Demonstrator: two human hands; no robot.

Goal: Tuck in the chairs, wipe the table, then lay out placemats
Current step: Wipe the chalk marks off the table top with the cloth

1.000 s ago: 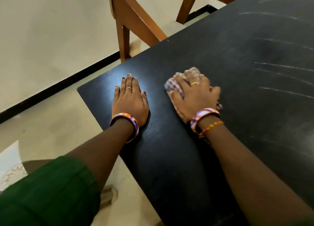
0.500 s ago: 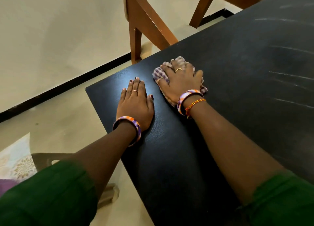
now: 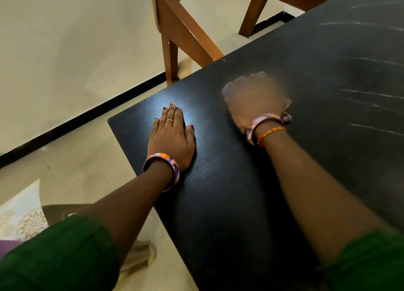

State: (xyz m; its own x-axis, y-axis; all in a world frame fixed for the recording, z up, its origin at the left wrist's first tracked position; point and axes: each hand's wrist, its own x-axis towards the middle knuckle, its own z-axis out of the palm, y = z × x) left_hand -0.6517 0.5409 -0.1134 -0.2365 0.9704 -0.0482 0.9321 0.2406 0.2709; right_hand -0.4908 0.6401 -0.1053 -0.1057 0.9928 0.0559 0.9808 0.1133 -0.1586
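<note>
I see the black table [image 3: 251,192], pale streaks at its right, a wooden chair [image 3: 185,37] beyond its far edge on cream floor. My left hand [image 3: 171,137] lies flat, fingers straight. My blurred right hand [image 3: 253,102] seems curled over a checked cloth [image 3: 286,115].

Dim indoor light; glare on table [image 3: 218,181] corner, right hand [image 3: 254,102] motion-blurred, edges warped
</note>
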